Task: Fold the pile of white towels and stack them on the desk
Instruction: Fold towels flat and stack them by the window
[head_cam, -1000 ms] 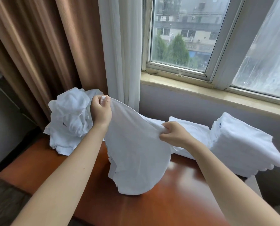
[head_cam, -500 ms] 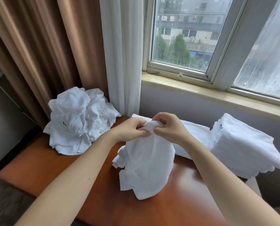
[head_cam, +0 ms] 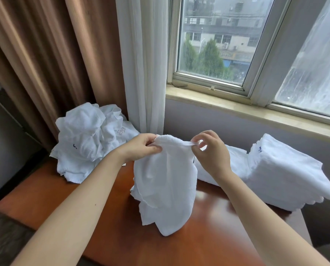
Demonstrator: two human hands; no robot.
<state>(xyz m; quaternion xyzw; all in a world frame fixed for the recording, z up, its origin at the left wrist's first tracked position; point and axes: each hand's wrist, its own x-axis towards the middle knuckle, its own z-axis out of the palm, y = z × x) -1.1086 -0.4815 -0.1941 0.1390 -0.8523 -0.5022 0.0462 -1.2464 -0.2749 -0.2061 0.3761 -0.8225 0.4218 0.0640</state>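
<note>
One towel (head_cam: 166, 181) is held over the desk (head_cam: 208, 239), its top edge pinched by curled fingers of left hand (head_cam: 141, 148) and right hand (head_cam: 210, 153).

The towel (head_cam: 166, 179) was matt white terry cloth with a nubbly pile, as were the crumpled heap (head_cam: 83, 139) and the folded stack (head_cam: 283, 169). The desk (head_cam: 208, 237) was reddish wood, smooth and glossy on top. The brown curtain (head_cam: 45, 54) was cloth with a faint sheen.
</note>
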